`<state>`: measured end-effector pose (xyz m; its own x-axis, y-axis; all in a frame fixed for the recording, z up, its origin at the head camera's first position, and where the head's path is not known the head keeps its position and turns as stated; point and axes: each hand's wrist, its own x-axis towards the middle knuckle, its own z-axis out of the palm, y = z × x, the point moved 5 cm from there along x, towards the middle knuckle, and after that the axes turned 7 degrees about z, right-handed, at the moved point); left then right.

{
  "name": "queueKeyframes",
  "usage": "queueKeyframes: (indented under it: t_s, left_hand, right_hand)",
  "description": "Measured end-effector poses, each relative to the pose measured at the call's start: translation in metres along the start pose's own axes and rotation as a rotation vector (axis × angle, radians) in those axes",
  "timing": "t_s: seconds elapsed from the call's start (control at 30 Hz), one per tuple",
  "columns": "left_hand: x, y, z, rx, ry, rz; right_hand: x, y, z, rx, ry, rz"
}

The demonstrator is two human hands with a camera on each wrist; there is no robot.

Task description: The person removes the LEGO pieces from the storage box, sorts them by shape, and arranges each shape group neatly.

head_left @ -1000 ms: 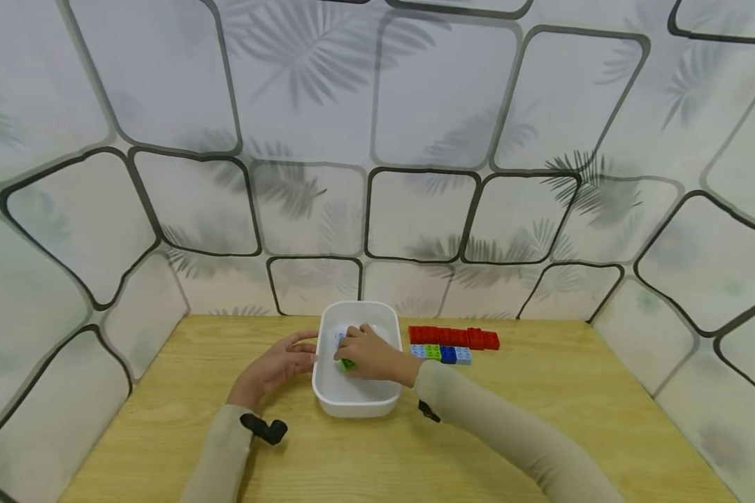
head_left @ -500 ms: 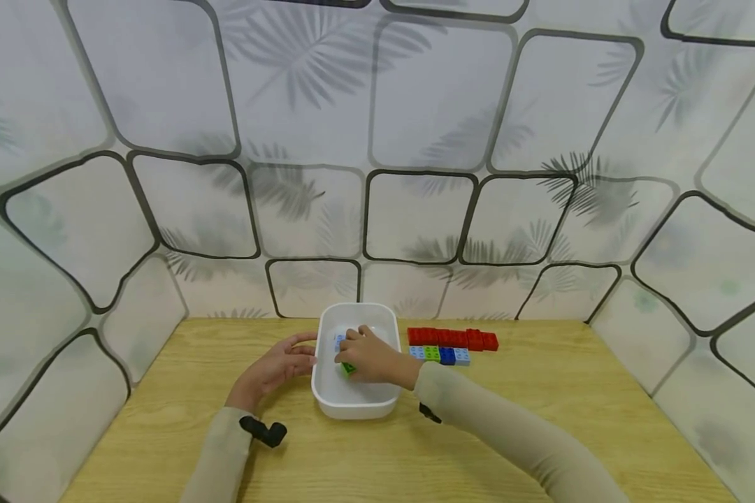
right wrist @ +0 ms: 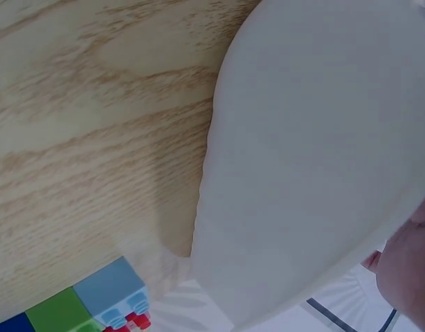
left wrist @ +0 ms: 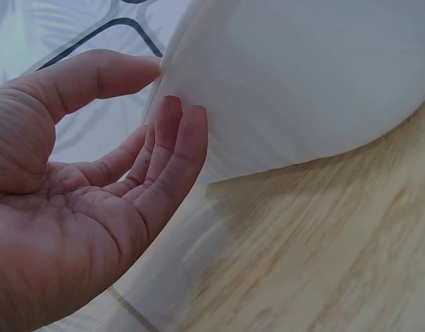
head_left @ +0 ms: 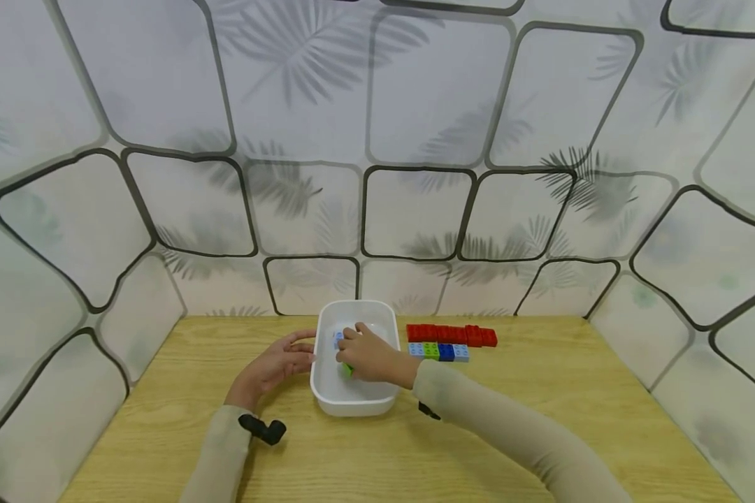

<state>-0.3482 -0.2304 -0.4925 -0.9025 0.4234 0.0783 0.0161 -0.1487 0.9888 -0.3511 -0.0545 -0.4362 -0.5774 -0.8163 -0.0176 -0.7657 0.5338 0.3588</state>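
Observation:
A white plastic tub (head_left: 355, 408) stands on the table. My right hand (head_left: 372, 356) reaches over its right wall, with curled fingertips at a green toy brick (head_left: 348, 369) that they partly cover. A light blue brick (head_left: 338, 339) lies in the tub, just beyond those fingers. My left hand (head_left: 279, 367) is at the tub's left side, fingers loosely bent. In the left wrist view, that hand's thumb touches the rim, and its fingertips are by the outer wall (left wrist: 302, 83). The tub's wall hides most of my right hand in the right wrist view.
Right of the tub lies a row of red bricks (head_left: 451, 335). In front of it runs a shorter row of light blue, green and dark blue bricks (head_left: 446, 352). A patterned backdrop (head_left: 314, 209) rises at the wooden table's (head_left: 327, 461) back edge.
The green brick shows slightly less beneath my right fingers, which have shifted very little. My left hand stays by the tub, and both rows of bricks stay put.

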Motion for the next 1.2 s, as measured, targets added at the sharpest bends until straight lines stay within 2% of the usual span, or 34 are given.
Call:
queueKeyframes:
  t_s: [0.2, 0.5, 0.67, 0.83, 1.13, 1.2]
  left_hand:
    - [-0.002, 0.002, 0.001, 0.01, 0.003, -0.003]
    - [-0.003, 0.005, 0.004, 0.024, 0.021, -0.017]
    - [-0.004, 0.006, 0.004, 0.024, 0.021, -0.011]
    - [-0.003, 0.004, 0.004, 0.022, 0.02, -0.013]
    - [-0.003, 0.003, 0.004, 0.021, 0.026, -0.02]
    - [-0.004, 0.004, 0.004, 0.016, 0.028, -0.019]
  right_hand:
    - [-0.006, 0.006, -0.005, -0.062, 0.055, -0.001]
    - [-0.019, 0.019, -0.008, -0.048, 0.104, 0.017]
    - [-0.029, 0.028, -0.013, -0.014, 0.122, 0.027]
    - [-0.042, 0.039, -0.019, 0.078, 0.149, 0.037]
    - [-0.068, 0.066, -0.016, 0.14, 0.305, 0.063]
    - [-0.073, 0.072, -0.014, 0.152, 0.316, 0.078]
